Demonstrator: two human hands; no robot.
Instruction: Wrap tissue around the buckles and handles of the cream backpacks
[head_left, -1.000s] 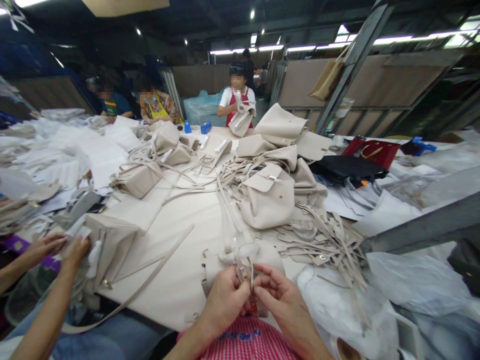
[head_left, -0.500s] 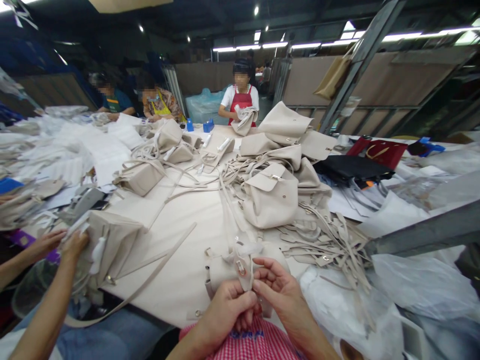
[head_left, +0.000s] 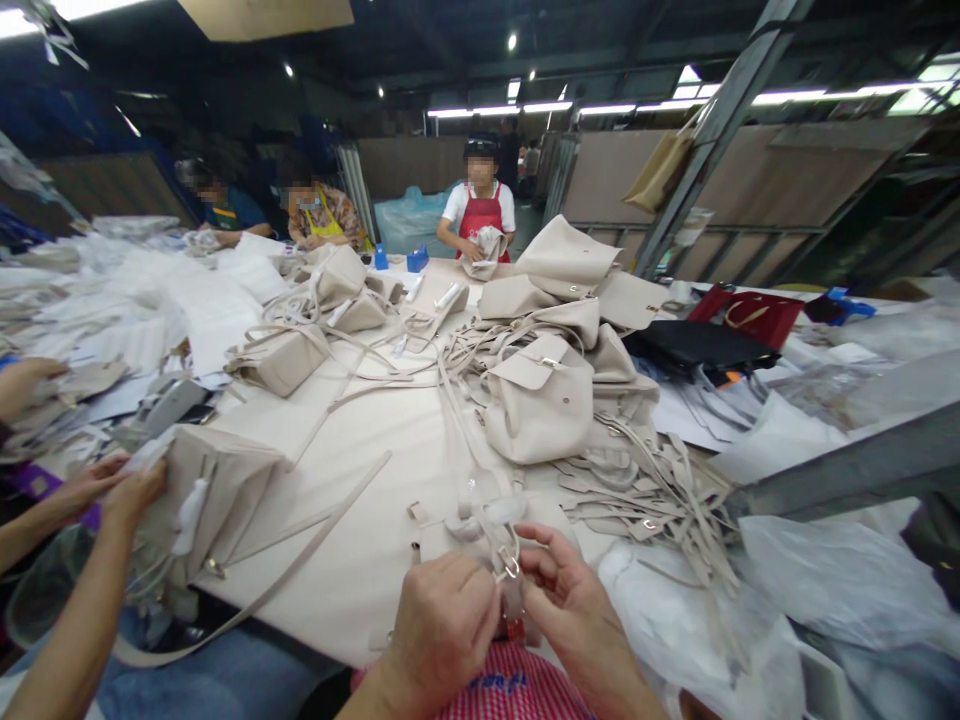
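Close to my body, both hands work at a beige strap [head_left: 513,597] with a small metal buckle [head_left: 511,568]. My left hand [head_left: 448,612] is closed, its fingertips pinching the left side of the strap at the buckle. My right hand [head_left: 568,606] grips the strap's right side between thumb and curled fingers. A small red-orange patch shows at the strap's lower end. Behind the hands lies a beige bag [head_left: 442,535], largely hidden by them. A translucent wrap covers part of a strap above the buckle.
A pile of beige bags [head_left: 540,400] lies ahead, with loose straps [head_left: 652,510] at right. Plastic bags [head_left: 675,610] fill the near right, beside a metal beam [head_left: 847,460]. At left, a co-worker's hands [head_left: 124,490] hold another beige bag [head_left: 217,480]. Several people sit across the table.
My left hand has risen and turned, its back now facing up. The strap piece has turned too: the buckle now stands up at an angle between my hands.
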